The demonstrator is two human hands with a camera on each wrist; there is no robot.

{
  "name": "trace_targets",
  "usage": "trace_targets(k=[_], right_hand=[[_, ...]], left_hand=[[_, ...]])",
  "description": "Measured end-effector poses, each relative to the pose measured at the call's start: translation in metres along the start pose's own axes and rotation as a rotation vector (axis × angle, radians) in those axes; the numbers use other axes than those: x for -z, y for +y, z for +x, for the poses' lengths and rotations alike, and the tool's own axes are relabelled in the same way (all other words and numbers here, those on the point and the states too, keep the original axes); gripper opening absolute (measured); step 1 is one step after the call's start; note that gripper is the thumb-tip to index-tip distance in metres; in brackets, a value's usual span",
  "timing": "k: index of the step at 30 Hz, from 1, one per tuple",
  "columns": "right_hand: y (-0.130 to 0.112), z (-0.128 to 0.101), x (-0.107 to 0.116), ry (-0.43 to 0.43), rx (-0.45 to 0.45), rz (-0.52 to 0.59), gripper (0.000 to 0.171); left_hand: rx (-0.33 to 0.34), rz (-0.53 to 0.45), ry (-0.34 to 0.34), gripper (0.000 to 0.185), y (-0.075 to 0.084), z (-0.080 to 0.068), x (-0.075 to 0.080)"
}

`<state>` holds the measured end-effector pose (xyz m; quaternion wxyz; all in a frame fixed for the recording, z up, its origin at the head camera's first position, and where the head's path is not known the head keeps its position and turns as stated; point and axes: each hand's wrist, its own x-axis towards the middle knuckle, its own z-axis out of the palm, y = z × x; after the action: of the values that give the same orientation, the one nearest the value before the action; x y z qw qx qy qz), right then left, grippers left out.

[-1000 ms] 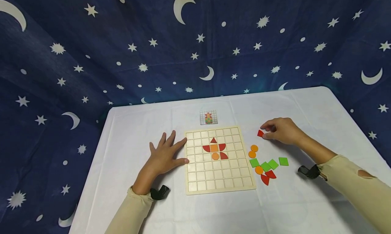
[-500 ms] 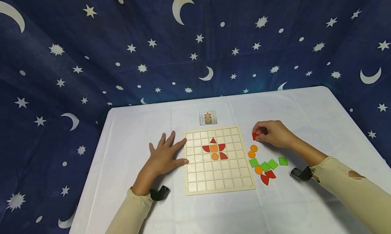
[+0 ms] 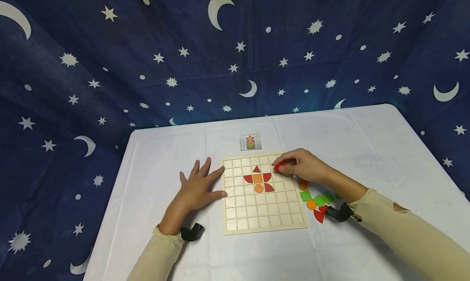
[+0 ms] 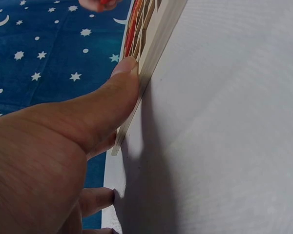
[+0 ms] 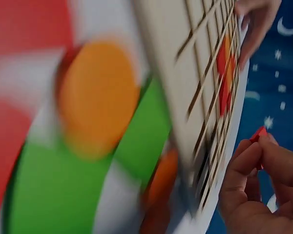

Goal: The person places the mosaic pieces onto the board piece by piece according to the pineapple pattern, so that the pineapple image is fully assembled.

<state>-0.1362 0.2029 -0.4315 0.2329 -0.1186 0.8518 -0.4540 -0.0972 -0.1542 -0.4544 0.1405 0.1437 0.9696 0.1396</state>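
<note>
My right hand (image 3: 306,165) pinches a small red piece (image 3: 279,167) between thumb and fingers, over the upper right of the wooden grid board (image 3: 249,223). The red piece (image 5: 258,134) shows at the fingertips in the right wrist view, its full outline hidden. My left hand (image 3: 196,191) lies with spread fingers at the board's left side; its thumb (image 4: 122,80) touches the board's edge. On the grid sit a red triangle (image 3: 256,169), an orange square (image 3: 258,178), an orange circle (image 3: 258,187) and several red quarter-circles (image 3: 269,187).
Behind the board lies a small pattern card (image 3: 251,141). Right of it, partly under my right forearm, are green squares (image 3: 305,195), orange circles (image 3: 311,204) and red quarter-circles (image 3: 318,216). A dark blue starry cloth (image 3: 183,69) hangs behind the white table (image 3: 165,150).
My right hand has carried the red piece leftward, from the table beside the board to over its upper right part. The left hand has stayed in place.
</note>
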Motion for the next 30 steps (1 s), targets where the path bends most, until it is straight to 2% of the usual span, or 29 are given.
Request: trace_targets(k=[6, 14, 22, 30], right_hand=[[-0.017, 0.009, -0.034, -0.045, 0.064, 0.031, 0.014], [-0.03, 0.012, -0.064, -0.019, 0.181, -0.104, 0.01], [-0.032, 0.016, -0.079, 0.038, 0.269, -0.17, 0.011], [-0.033, 0.017, -0.083, 0.068, 0.304, -0.313, 0.009]], left_hand=[[0.002, -0.003, -0.002, 0.085, 0.0, 0.0, -0.001], [0.001, 0.001, -0.004, 0.084, -0.001, 0.001, -0.002], [0.0, 0.01, -0.01, 0.084, -0.001, 0.002, -0.001], [0.004, 0.005, -0.009, 0.085, -0.002, 0.002, -0.002]])
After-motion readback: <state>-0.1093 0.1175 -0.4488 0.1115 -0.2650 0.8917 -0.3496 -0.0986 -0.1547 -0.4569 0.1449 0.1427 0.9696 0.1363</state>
